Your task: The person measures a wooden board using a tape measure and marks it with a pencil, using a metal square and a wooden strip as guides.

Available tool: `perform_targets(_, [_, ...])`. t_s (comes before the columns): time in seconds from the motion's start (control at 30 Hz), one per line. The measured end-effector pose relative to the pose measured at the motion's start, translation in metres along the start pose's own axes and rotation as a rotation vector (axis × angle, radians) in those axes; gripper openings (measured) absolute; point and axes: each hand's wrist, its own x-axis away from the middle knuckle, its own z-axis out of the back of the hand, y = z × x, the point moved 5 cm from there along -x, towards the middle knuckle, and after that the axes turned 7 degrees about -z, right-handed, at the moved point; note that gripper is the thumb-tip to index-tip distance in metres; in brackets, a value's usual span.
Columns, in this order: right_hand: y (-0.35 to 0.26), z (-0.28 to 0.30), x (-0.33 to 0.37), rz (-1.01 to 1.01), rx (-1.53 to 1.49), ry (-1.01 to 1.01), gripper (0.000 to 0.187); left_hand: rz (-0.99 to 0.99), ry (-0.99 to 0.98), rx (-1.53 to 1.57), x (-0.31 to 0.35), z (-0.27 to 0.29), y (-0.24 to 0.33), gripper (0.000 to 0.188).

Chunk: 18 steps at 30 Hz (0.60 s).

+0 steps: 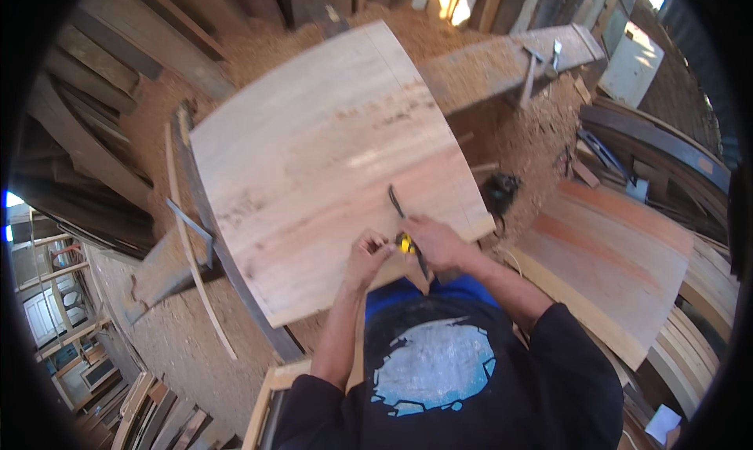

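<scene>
A broad pale wooden panel [337, 160] with darker grain streaks lies in front of me. Over its near edge my right hand [435, 242] is closed around a small yellow and black tape measure [405, 244]. A dark strap [396, 200] sticks out beyond that hand, above the panel. Close beside the tape measure, on its left, my left hand [370, 255] has its fingers pinched together. What sits between those fingertips, if anything, is too small to tell.
Under the panel runs a sawdust-covered plank [502, 65], with a hammer [530, 73] at its far right. A metal square [192, 222] and thin wood strip [188, 246] are at left. Another panel [604, 254] lies right, near a dark power tool [500, 189]. Boards [86, 136] stand around.
</scene>
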Motion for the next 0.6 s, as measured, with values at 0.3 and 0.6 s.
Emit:
perform_targets(0.3, [0.164, 0.102, 0.099, -0.360, 0.317, 0.200, 0.036, -0.357, 0.135, -1.061, 0.039, -0.038, -0.007, 0.008])
perform_targets(0.6, [0.225, 0.109, 0.106, -0.481, 0.374, 0.051, 0.028, -0.351, 0.189, -1.188, 0.047, -0.045, -0.018, 0.008])
